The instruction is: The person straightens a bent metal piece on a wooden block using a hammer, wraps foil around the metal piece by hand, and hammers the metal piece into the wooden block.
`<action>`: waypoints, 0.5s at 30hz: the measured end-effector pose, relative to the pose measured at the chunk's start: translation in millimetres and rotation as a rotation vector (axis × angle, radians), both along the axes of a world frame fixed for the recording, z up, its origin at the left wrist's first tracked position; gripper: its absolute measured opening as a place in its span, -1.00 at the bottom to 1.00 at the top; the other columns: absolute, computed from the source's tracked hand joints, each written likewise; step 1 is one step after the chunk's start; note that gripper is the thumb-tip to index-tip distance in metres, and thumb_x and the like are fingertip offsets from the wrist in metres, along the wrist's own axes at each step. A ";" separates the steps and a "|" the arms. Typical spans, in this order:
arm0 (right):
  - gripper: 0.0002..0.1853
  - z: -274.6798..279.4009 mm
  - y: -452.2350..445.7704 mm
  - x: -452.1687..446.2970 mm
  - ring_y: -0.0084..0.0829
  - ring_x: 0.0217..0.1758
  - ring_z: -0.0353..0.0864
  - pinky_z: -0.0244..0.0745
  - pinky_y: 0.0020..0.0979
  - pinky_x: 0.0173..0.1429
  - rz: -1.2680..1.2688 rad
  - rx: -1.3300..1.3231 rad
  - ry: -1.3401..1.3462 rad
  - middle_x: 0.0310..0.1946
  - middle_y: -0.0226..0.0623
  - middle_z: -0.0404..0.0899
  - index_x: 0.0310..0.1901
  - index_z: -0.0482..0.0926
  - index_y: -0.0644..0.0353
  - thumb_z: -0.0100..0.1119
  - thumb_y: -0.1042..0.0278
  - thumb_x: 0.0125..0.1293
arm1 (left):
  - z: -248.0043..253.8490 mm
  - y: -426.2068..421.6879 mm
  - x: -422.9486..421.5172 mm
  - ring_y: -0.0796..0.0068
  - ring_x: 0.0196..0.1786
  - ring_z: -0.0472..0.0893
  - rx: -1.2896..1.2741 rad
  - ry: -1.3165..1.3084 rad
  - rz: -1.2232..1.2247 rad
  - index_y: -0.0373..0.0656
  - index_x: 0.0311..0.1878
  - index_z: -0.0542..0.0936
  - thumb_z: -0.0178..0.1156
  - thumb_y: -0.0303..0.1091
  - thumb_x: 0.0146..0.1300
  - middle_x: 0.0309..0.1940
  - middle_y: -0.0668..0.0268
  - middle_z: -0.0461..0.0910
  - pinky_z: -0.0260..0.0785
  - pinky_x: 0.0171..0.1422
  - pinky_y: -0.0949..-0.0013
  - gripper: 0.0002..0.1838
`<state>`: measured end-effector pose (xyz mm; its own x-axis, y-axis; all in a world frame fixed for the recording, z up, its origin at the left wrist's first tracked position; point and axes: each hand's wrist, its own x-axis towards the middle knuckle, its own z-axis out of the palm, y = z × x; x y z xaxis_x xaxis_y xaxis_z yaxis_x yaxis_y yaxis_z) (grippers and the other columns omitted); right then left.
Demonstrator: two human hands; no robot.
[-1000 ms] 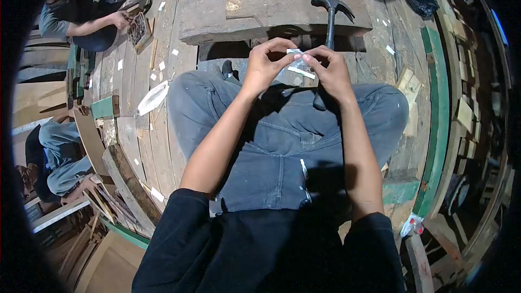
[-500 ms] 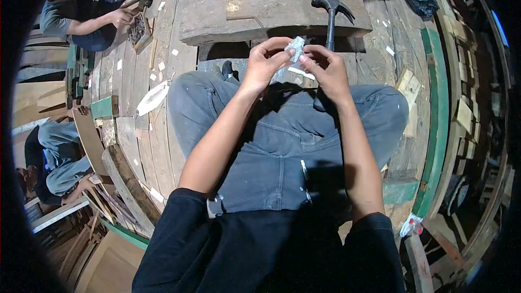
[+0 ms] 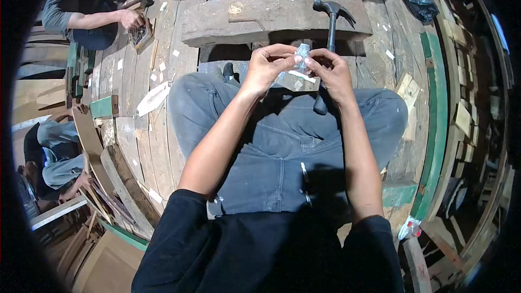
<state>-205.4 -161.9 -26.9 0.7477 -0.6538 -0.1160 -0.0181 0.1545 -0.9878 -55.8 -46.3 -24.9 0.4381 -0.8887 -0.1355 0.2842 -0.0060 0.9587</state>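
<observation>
near hammer [image 3: 332,27]; l hand [image 3: 264,69] & r hand [image 3: 335,76]; nearly closed, pinching greyish pc [image 3: 303,49]

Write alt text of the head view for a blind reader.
A seated person's left hand and right hand pinch a small pale piece between them. Just beyond, a hammer rests with its head on a thick wooden beam; at upper left, a co-worker's hand is at a small box.

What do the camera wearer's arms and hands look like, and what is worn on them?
Plain black sleeves end near the elbows, leaving both forearms bare. The left hand and right hand wear no gloves; no watch or bracelet shows.
</observation>
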 end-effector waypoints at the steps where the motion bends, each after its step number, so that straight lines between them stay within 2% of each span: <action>1: -0.77 -1.6 -0.5 0.1 -0.63 -0.34 0.61 0.55 -0.56 -0.24 -0.004 -0.047 0.019 -0.37 -0.39 0.64 -0.16 0.64 0.33 0.38 0.34 0.28 | 0.8 0.2 0.0 0.57 -0.16 0.67 0.015 -0.032 -0.002 -0.29 -0.05 0.67 0.39 -0.43 0.21 -0.23 0.25 0.72 0.55 -0.04 0.49 -0.74; 4: -0.80 -1.5 -0.5 -0.3 -0.62 -0.35 0.62 0.54 -0.57 -0.25 -0.032 -0.104 0.053 -0.36 -0.36 0.64 -0.19 0.63 0.35 0.36 0.38 0.29 | 2.2 -0.2 -1.3 0.57 -0.15 0.66 0.049 -0.116 -0.003 -0.31 -0.02 0.67 0.39 -0.42 0.22 -0.21 0.24 0.71 0.55 -0.01 0.46 -0.72; 5: -0.80 -1.0 0.1 -0.3 -0.62 -0.35 0.62 0.54 -0.57 -0.25 -0.054 -0.072 0.043 -0.36 -0.35 0.64 -0.20 0.63 0.36 0.36 0.38 0.29 | -1.2 -1.0 -1.4 0.54 -0.09 0.66 -0.020 -0.058 -0.033 -0.33 0.03 0.65 0.37 -0.41 0.25 -0.13 0.21 0.70 0.56 0.07 0.43 -0.69; 9: -0.79 -1.6 -3.4 -0.4 -0.61 -0.36 0.62 0.55 -0.57 -0.26 -0.065 -0.004 0.032 -0.37 -0.34 0.63 -0.20 0.63 0.35 0.38 0.37 0.28 | 1.5 -2.3 -2.3 0.49 -0.01 0.65 -0.032 0.009 -0.057 -0.37 0.08 0.60 0.31 -0.40 0.31 -0.02 0.17 0.66 0.56 0.14 0.39 -0.67; 15: -0.72 3.1 -2.0 1.0 -0.60 -0.31 0.63 0.56 -0.55 -0.24 -0.059 0.074 0.007 -0.32 -0.35 0.64 -0.09 0.62 0.33 0.39 0.32 0.28 | -5.0 -1.6 1.8 0.48 -0.02 0.66 -0.009 -0.003 -0.059 -0.36 0.10 0.59 0.30 -0.42 0.31 -0.04 0.15 0.67 0.57 0.11 0.40 -0.66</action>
<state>-204.4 -163.9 -23.8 0.7074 -0.6860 -0.1704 -0.0138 0.2277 -0.9736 -54.0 -47.9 -29.9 0.3849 -0.9143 -0.1261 0.2809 -0.0141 0.9596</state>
